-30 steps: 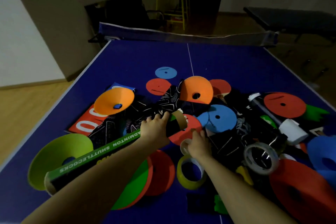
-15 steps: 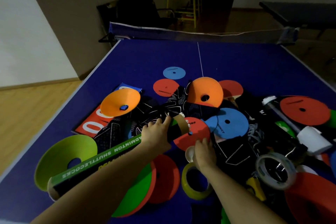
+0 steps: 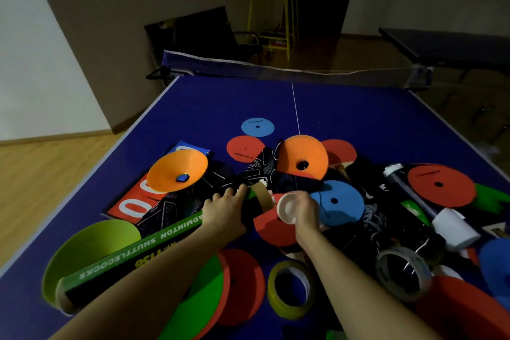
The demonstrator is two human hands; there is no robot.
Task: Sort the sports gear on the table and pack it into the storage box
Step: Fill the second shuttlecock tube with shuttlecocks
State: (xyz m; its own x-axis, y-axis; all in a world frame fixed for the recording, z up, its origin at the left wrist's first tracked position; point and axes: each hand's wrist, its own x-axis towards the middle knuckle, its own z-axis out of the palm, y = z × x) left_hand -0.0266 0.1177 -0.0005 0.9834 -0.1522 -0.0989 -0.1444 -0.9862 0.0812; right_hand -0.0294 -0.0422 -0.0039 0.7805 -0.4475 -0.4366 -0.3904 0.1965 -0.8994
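Left hand (image 3: 225,211) is wrapped round the far, open end of the shuttlecock tube (image 3: 132,252), which lies slantwise over the table's near left part with its other end toward the near left corner. Right hand (image 3: 305,211) pinches the white cap (image 3: 287,208), held just beside the tube's mouth, not yet on it.

Judging by the spread, sorting has barely begun. Cones (image 3: 178,171), flat discs (image 3: 336,203), tape rolls (image 3: 291,288), a red paddle (image 3: 340,152), dark gloves (image 3: 259,171) and a scoreboard (image 3: 129,205) lie mixed in one heap across the table's (image 3: 209,110) near half. No storage box shows anywhere, so nothing can be called packed. Capping the tube looks like the step in hand; nearly all grouping and packing remains.
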